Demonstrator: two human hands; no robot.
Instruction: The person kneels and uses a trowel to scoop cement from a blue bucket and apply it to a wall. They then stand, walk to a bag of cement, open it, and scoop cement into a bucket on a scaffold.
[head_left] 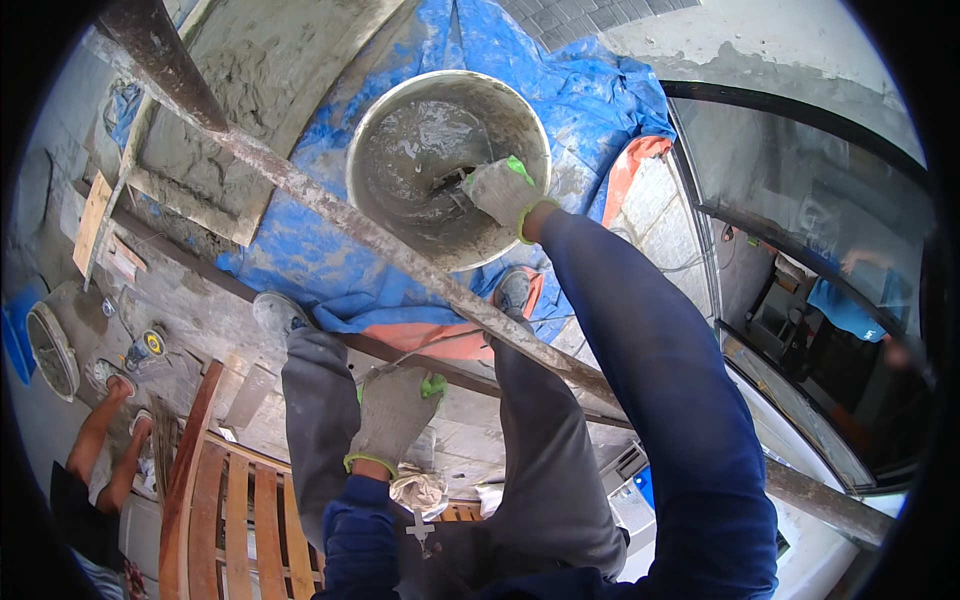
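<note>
A large round bucket (365,215) with a pale rim holds wet grey mortar (425,140). My right hand (500,190), in a grey work glove with green fingertips, reaches inside it. The fingers are closed on a mortar-smeared hand tool (452,184), whose far end dips into the mix; its exact shape is unclear. Near my left knee is my left hand (395,415) in a matching glove, back upward. Its fingers curl out of sight, so its grip is hidden. Under the bucket spreads a blue tarp (320,180), spattered with mortar.
A rusty pole (350,225) crosses diagonally between me and the bucket. Upper left lies a wood-edged mortar board (270,80). A glazed frame (800,150) stands right. Slatted wood (265,520), a power tool (145,345) and another person's legs (100,420) are lower left.
</note>
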